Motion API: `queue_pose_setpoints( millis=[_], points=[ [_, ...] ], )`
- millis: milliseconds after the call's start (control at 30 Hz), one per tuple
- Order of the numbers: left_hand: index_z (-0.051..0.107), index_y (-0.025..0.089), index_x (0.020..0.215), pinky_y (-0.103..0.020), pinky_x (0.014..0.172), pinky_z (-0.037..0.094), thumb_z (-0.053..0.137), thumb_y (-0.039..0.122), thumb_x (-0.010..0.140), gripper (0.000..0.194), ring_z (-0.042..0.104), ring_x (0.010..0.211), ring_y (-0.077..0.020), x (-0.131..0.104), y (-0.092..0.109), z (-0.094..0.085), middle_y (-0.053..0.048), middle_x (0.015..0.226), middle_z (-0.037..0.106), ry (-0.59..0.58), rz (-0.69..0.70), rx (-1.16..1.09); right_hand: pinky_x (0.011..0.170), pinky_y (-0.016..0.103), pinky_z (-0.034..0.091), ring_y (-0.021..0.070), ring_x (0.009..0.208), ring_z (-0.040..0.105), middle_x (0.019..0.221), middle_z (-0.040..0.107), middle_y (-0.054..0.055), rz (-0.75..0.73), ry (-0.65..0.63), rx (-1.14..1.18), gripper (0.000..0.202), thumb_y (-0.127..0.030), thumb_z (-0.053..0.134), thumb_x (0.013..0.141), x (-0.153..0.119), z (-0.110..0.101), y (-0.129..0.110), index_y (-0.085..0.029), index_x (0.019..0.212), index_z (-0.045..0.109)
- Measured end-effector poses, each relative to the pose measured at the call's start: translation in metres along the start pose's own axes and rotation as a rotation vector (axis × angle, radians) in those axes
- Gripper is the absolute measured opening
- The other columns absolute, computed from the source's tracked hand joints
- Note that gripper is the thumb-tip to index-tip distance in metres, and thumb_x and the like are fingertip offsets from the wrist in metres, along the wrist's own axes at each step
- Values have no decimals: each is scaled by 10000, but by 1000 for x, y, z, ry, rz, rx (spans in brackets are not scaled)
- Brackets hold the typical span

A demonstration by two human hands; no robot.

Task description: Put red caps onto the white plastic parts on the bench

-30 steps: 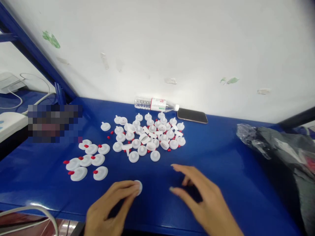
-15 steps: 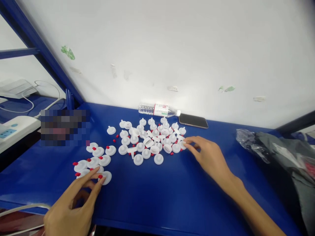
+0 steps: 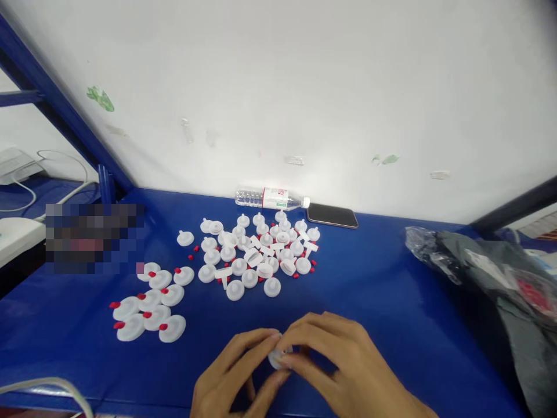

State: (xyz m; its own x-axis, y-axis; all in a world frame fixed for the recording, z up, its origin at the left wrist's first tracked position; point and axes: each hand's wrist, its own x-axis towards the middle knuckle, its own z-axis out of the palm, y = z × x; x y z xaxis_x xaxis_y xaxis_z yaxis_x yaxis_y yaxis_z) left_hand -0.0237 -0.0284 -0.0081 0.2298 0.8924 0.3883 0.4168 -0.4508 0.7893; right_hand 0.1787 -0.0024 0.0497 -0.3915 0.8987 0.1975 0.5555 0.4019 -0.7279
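Near the table's front edge, my left hand (image 3: 237, 374) and my right hand (image 3: 333, 360) meet around one white disc (image 3: 275, 359), pinching it between their fingertips. The fingers cover much of that disc. Beyond them lies a loose pile of white discs with short stems (image 3: 272, 287), mixed with T-shaped white pieces (image 3: 223, 273) and small red caps (image 3: 196, 248). To the left, several white discs (image 3: 173, 329) with red caps on their stems lie in a loose group, some overlapping.
A clear bottle (image 3: 274, 198) lies on its side by the wall, beside a dark phone (image 3: 332, 215). Grey cloth and plastic bags (image 3: 483, 267) cover the right side. A white cable (image 3: 52, 383) crosses the front left corner. A blurred dark object (image 3: 87, 238) is at the left.
My right hand has left the pile's right edge and come to the front with a disc. My left hand has moved right from the capped discs to meet it. The view has shifted slightly.
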Motion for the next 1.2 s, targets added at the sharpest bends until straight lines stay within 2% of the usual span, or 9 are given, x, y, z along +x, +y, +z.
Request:
queue_pose_setpoints(
  millis=[100,200,267,400,500,633,800,967,1200],
  points=[
    [720,286,1194,-190,608,610,728,226,908,292,717,711,-122,8,-8,-4,-38,1131,755,47,-59,52,781,249,587,142,771,748,1001,794,-45,119,110,-99,188,-397,701,940,10,-18,20,-312,1099,754],
    [727,286,1187,-189,551,583,750,296,893,295,637,581,-80,11,-15,-11,-19,1094,737,130,-164,120,757,299,581,185,792,754,995,800,-11,243,240,-310,159,-353,666,959,23,-40,50,-278,1059,765],
    [723,288,1212,-184,508,561,761,335,881,337,603,548,-69,11,-17,-12,-13,1060,724,143,-209,120,718,309,570,198,783,753,966,801,2,265,207,-379,154,-348,658,959,29,-44,67,-267,1020,773],
    [759,285,1137,-178,477,539,778,364,859,289,606,562,-75,10,-18,-10,-6,1018,718,109,-252,94,653,313,548,210,753,744,945,793,18,237,132,-459,167,-332,632,969,33,-35,83,-259,998,779],
    [759,273,1078,-177,462,530,777,363,856,241,628,584,-86,11,-18,-8,-8,1036,735,126,-275,81,655,317,551,214,770,740,949,785,22,209,158,-462,192,-313,592,989,31,-31,77,-257,967,775],
    [739,281,1090,-170,454,532,786,339,847,255,647,586,-93,12,-19,-8,7,1031,770,115,-284,73,692,280,577,174,725,718,930,784,4,153,237,-213,141,-328,649,961,27,-26,45,-270,918,770],
    [734,269,1115,-170,471,539,779,312,859,263,719,744,-138,9,-20,-9,-21,1065,771,76,-249,38,714,210,578,145,740,731,879,788,-40,121,126,108,85,-263,696,934,21,9,9,-288,921,776],
    [728,270,1138,-174,543,576,780,278,864,279,726,768,-134,7,-21,-9,-19,1060,768,85,-199,47,744,210,588,154,770,746,898,793,-35,160,60,194,114,-247,660,952,15,36,8,-279,945,770],
    [722,278,1148,-171,536,565,785,269,863,292,708,739,-122,5,-22,-10,-7,1040,766,69,-162,81,755,196,585,156,783,751,886,792,-28,190,84,266,119,-251,654,961,13,39,9,-266,927,768]
  ],
)
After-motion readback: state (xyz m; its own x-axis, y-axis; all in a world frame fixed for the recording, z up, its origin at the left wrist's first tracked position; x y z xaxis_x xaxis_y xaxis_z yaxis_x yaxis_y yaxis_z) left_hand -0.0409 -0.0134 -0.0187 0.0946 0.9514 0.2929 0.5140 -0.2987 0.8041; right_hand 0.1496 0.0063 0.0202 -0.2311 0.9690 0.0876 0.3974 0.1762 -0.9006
